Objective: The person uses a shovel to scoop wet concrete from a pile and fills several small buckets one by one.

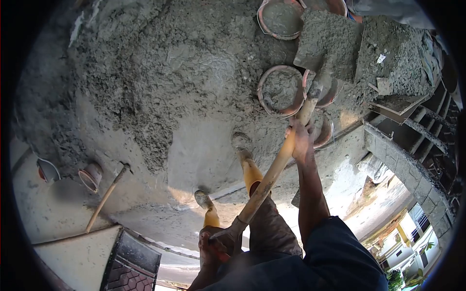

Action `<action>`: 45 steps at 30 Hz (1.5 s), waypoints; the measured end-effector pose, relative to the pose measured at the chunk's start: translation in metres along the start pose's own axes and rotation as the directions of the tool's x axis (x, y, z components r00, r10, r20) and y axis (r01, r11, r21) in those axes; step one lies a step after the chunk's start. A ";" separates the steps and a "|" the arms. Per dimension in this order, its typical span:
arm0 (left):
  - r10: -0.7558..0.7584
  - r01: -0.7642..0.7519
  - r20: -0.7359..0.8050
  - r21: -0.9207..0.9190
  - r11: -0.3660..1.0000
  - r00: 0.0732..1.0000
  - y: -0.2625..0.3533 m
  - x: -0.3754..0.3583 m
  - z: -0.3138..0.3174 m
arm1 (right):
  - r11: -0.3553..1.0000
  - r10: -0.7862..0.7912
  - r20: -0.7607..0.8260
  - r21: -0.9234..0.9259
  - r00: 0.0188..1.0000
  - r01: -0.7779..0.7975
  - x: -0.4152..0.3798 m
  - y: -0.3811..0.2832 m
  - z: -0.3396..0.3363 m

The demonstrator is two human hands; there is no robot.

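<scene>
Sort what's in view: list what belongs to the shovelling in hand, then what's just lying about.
In use: shovel loaded with wet concrete, left hand, right hand, concrete pile, pans.

Lying about: spare tool, small buckets.

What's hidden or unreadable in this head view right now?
- Shovel blade: its surface is buried under wet concrete.
- Left hand: fingers wrap the handle end, so the grip's inner side is hidden.
- Top pan: cut off by the frame's upper edge.
- Pan behind the right hand: mostly covered.
</scene>
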State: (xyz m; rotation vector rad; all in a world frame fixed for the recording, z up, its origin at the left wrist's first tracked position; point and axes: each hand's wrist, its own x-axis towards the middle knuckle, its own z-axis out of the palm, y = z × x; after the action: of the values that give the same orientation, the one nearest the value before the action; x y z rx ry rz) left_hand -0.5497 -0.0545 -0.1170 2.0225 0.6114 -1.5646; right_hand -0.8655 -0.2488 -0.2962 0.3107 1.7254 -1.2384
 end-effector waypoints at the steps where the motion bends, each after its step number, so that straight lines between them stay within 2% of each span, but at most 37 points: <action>1: 0.003 -0.003 0.000 -0.003 1.000 1.000 0.006 0.001 0.004 | 0.993 -0.118 0.099 0.025 0.988 0.116 -0.009 -0.010 0.015; 2: -0.189 0.190 0.027 -0.005 0.982 0.982 0.016 0.006 0.016 | 0.971 -0.237 0.194 0.061 0.952 0.229 -0.012 -0.014 0.027; 3: -0.376 0.377 0.056 -0.003 0.926 0.925 0.024 0.010 0.022 | 0.971 -0.238 0.200 0.059 0.950 0.231 -0.006 -0.012 0.039; 4: -0.353 0.346 0.089 0.079 0.935 0.931 0.017 0.036 0.015 | 0.979 -0.195 0.219 -0.012 0.956 0.203 0.002 -0.009 0.052; 6: -0.282 0.277 -0.051 0.407 0.870 0.958 0.030 0.026 0.066 | 0.978 -0.167 0.244 -0.078 0.955 0.191 0.015 -0.007 0.068; 8: -0.505 0.425 0.224 0.324 0.845 0.833 0.019 0.046 0.047 | 0.887 -0.201 0.172 -0.386 0.964 0.254 0.025 -0.010 0.088; 9: -0.587 0.530 0.466 0.263 0.806 0.662 -0.006 0.083 0.013 | 0.886 -0.209 0.171 -0.382 0.963 0.261 0.028 -0.014 0.092; 10: -0.329 -0.023 0.378 0.686 0.727 0.865 -0.002 0.059 0.027 | 0.862 -0.287 0.204 -0.372 0.936 0.345 0.015 -0.019 0.092; 11: -0.375 0.062 0.403 0.608 0.792 0.835 -0.002 0.041 0.020 | 0.830 -0.355 0.235 -0.367 0.905 0.421 0.003 -0.015 0.085; 12: -0.397 0.123 0.457 0.521 0.845 0.796 0.000 0.040 0.019 | 0.825 -0.356 0.239 -0.374 0.903 0.424 0.001 -0.010 0.082; 13: -0.392 0.112 0.476 0.514 0.850 0.787 -0.007 0.054 0.011 | 0.746 -0.447 0.233 -0.436 0.864 0.504 0.003 -0.008 0.083; 15: -0.484 0.176 0.434 0.580 0.796 0.760 -0.035 0.082 -0.029 | 0.571 -0.592 0.264 -0.530 0.762 0.627 0.012 0.011 0.070; 16: -0.486 0.174 0.438 0.581 0.795 0.756 -0.043 0.103 -0.041 | 0.567 -0.596 0.262 -0.531 0.759 0.629 0.029 0.031 0.063; 17: -0.558 0.422 0.568 0.365 0.830 0.605 -0.047 0.124 -0.049 | 0.451 -0.597 0.280 -0.657 0.752 0.604 0.053 0.055 0.057; 18: -0.543 0.650 0.715 0.163 0.742 0.440 -0.041 0.140 -0.050 | 0.320 -0.608 0.300 -0.755 0.735 0.573 0.066 0.065 0.058; 19: -0.530 0.629 0.731 0.178 0.757 0.430 -0.025 0.148 -0.052 | 0.345 -0.629 0.232 -0.772 0.742 0.533 0.065 0.064 0.064; 20: -0.539 0.718 0.774 0.163 0.677 0.332 -0.010 0.154 -0.057 | 0.345 -0.646 0.231 -0.762 0.727 0.549 0.047 0.060 0.079; 21: -0.534 0.810 0.812 0.139 0.570 0.236 -0.002 0.157 -0.067 | 0.399 -0.651 0.157 -0.761 0.743 0.511 0.028 0.062 0.086; 22: -0.514 0.830 0.818 0.086 0.552 0.257 0.005 0.165 -0.087 | 0.454 -0.637 0.078 -0.766 0.767 0.455 0.006 0.075 0.084; 23: -0.533 0.675 0.736 0.142 0.724 0.417 0.014 0.173 -0.114 | 0.458 -0.675 0.137 -0.692 0.725 0.558 -0.003 0.090 0.082; 24: -0.484 0.462 0.668 0.230 0.857 0.565 0.030 0.187 -0.130 | 0.450 -0.685 0.147 -0.684 0.713 0.574 -0.015 0.103 0.084; 25: -0.464 0.444 0.688 0.225 0.867 0.558 0.048 0.192 -0.145 | 0.619 -0.617 0.077 -0.567 0.783 0.544 -0.058 0.108 0.096; 26: -0.408 0.442 0.625 0.110 0.890 0.665 0.063 0.185 -0.168 | 0.765 -0.518 0.022 -0.435 0.855 0.475 -0.100 0.122 0.095; 27: -0.351 0.422 0.543 -0.008 0.907 0.763 0.079 0.175 -0.193 | 0.820 -0.443 0.052 -0.379 0.895 0.428 -0.131 0.140 0.091; 29: -0.275 0.336 0.536 -0.018 0.942 0.798 0.106 0.153 -0.259 | 0.925 -0.270 0.062 -0.259 0.961 0.277 -0.186 0.174 0.091; 30: -0.215 0.247 0.483 -0.003 0.969 0.849 0.117 0.145 -0.294 | 0.965 -0.165 0.038 -0.200 0.986 0.169 -0.209 0.196 0.090; 31: 0.022 -0.047 0.345 0.063 0.997 0.938 0.130 0.114 -0.317 | 0.987 -0.074 0.069 -0.140 0.995 0.083 -0.231 0.220 0.087; 32: 0.209 -0.238 0.310 0.058 0.970 0.928 0.139 0.094 -0.344 | 0.996 0.016 0.104 -0.087 0.994 -0.007 -0.253 0.244 0.084; 33: 0.384 -0.431 0.330 0.082 0.899 0.862 0.145 0.081 -0.374 | 0.991 0.124 0.088 -0.067 0.988 -0.118 -0.278 0.264 0.085; 35: 0.567 -0.602 0.235 0.122 0.789 0.790 0.156 0.034 -0.411 | 0.957 0.291 0.065 -0.039 0.955 -0.289 -0.316 0.308 0.085; 36: 0.631 -0.676 0.259 0.154 0.720 0.731 0.159 0.016 -0.427 | 0.935 0.353 0.057 -0.031 0.934 -0.352 -0.328 0.332 0.084; 39: 0.702 -0.742 0.239 0.207 0.638 0.671 0.156 -0.036 -0.448 | 0.890 0.455 0.085 -0.069 0.886 -0.450 -0.352 0.404 0.069; 41: 0.775 -0.814 0.257 0.261 0.519 0.577 0.145 -0.055 -0.450 | 0.885 0.463 0.100 -0.111 0.881 -0.452 -0.365 0.443 0.059; 42: 0.773 -0.815 0.268 0.280 0.508 0.574 0.137 -0.061 -0.450 | 0.879 0.469 0.112 -0.152 0.876 -0.452 -0.369 0.459 0.052; 43: 0.817 -0.876 0.342 0.310 0.368 0.464 0.127 -0.057 -0.452 | 0.879 0.469 0.117 -0.154 0.875 -0.451 -0.369 0.478 0.042; 44: 0.837 -0.919 0.421 0.328 0.220 0.350 0.119 -0.055 -0.451 | 0.866 0.499 0.211 -0.164 0.841 -0.472 -0.370 0.494 0.031; 45: 0.805 -0.917 0.543 0.399 0.002 0.238 0.115 -0.057 -0.449 | 0.854 0.520 0.302 -0.174 0.799 -0.490 -0.369 0.508 0.019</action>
State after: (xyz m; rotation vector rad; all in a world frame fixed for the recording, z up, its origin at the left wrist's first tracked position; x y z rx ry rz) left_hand -0.1572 0.1401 0.0456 1.8846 -1.3910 -1.0370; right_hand -0.3292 0.0781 -0.3023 0.4449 1.2749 -0.7625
